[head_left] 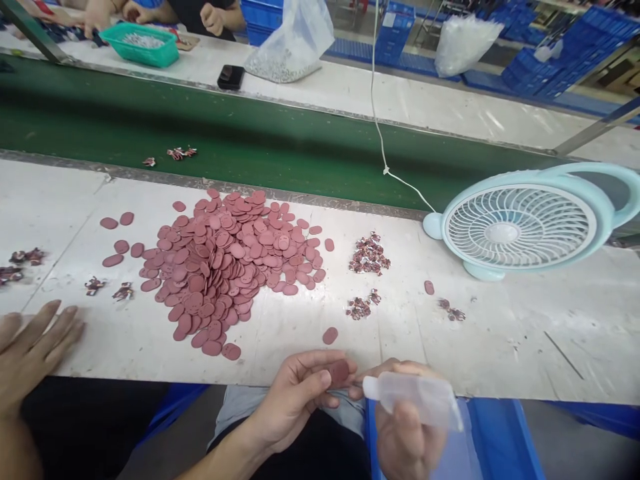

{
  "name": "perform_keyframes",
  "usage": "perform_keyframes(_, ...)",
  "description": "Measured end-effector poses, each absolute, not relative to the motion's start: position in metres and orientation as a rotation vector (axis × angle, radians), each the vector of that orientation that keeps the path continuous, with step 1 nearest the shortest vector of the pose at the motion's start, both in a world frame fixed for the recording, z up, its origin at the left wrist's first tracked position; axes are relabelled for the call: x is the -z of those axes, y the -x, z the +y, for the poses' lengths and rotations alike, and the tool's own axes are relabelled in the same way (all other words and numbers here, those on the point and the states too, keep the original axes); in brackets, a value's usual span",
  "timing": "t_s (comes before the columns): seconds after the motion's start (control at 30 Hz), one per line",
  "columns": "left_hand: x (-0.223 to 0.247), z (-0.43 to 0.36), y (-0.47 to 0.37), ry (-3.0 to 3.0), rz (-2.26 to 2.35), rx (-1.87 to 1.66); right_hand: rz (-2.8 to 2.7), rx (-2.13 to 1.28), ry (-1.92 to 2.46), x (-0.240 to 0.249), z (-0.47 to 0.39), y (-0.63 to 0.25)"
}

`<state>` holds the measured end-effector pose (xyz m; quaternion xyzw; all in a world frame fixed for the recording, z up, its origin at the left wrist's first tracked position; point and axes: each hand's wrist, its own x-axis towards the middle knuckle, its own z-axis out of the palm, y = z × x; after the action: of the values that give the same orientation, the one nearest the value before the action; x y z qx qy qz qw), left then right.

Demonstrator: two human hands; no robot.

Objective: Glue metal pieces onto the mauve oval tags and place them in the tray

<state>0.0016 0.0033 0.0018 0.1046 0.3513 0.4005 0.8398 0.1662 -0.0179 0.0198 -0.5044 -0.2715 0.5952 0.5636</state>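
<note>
My left hand (295, 400) pinches one reddish-brown oval piece (339, 372) between thumb and fingertips, held just below the near edge of the bench (500, 347). My right hand (407, 433) is closed round a small translucent squeeze bottle (417, 398), its nozzle pointing left and almost touching the held piece. Both hands sit over my lap, in front of a blue crate (500, 433).

A co-worker's hand (33, 350) lies flat and open on the bench edge at far left, well apart from mine.

On the bench, beyond my left hand: one loose oval (329, 335), then a big heap of the same reddish ovals (230, 257), spreading left into scattered singles (116, 220). Right of the heap, two small clusters of tiny red-and-white parts (369, 253), the lesser one (361, 307) nearer me. A few more such bits (451, 312) lie further right, and others near the co-worker's side (107, 289).

At right, a pale blue desk fan (520, 227) stands at the back of the bench, facing me, its white cord (377, 120) running up and away.

Behind the bench, a green conveyor belt (250, 133) carries a few small parts (180, 153). Across it, a second bench holds a green basket (143, 43), a dark phone (231, 77) and a clear bag of small pieces (293, 47). Other people's hands (213, 19) work there. Blue crates (550, 60) are stacked beyond.
</note>
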Motion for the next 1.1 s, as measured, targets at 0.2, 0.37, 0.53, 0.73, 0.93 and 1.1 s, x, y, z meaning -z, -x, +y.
perform_keyframes(0.2,-0.002,0.003,0.002,-0.224,0.738,-0.856,0.063,-1.557,0.685,-0.006,0.021,-0.219)
perform_keyframes(0.37,-0.001,0.005,0.010,-0.218,0.793,-0.867,0.399,-1.658,0.220,0.032,0.037,-0.258)
perform_keyframes(0.53,0.002,0.006,0.019,-0.200,0.850,-0.901,-0.238,-1.478,0.817,0.023,0.027,-0.230)
perform_keyframes(0.73,0.003,0.007,0.023,-0.195,0.851,-0.915,-1.400,-0.988,1.542,0.015,0.044,-0.195)
perform_keyframes(0.93,0.003,0.007,0.023,-0.218,0.850,-0.899,-1.947,-0.704,1.682,0.025,0.066,-0.204)
perform_keyframes(1.1,0.003,0.007,0.022,-0.220,0.849,-0.897,-2.031,-0.695,1.679,0.014,0.063,-0.203)
